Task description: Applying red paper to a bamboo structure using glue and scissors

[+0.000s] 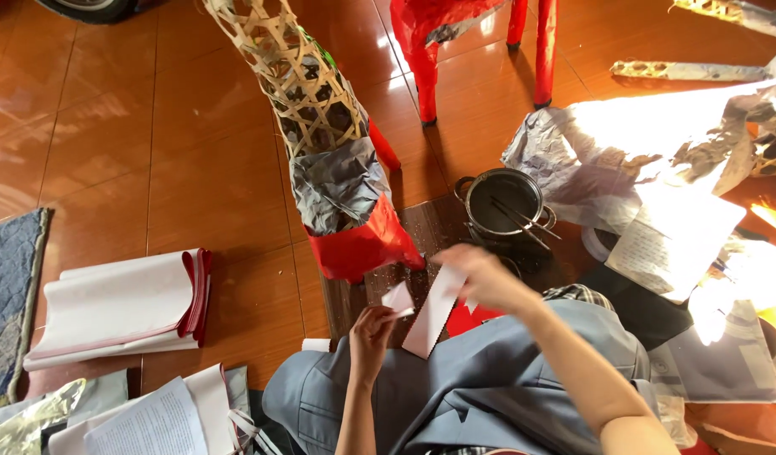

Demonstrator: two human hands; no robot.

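paper strip between right hand, left hand

Single head cam; looks steeply down from above, close over lap, floor beyond.

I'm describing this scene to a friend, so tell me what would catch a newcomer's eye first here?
First the woven bamboo frame at top centre, its lower end wrapped in grey and red paper. Just below, the person's hands meet over their lap: the left hand pinches a small white scrap, and the right hand holds a longer white paper strip. To the right stands a dark metal pot with sticks resting in it.
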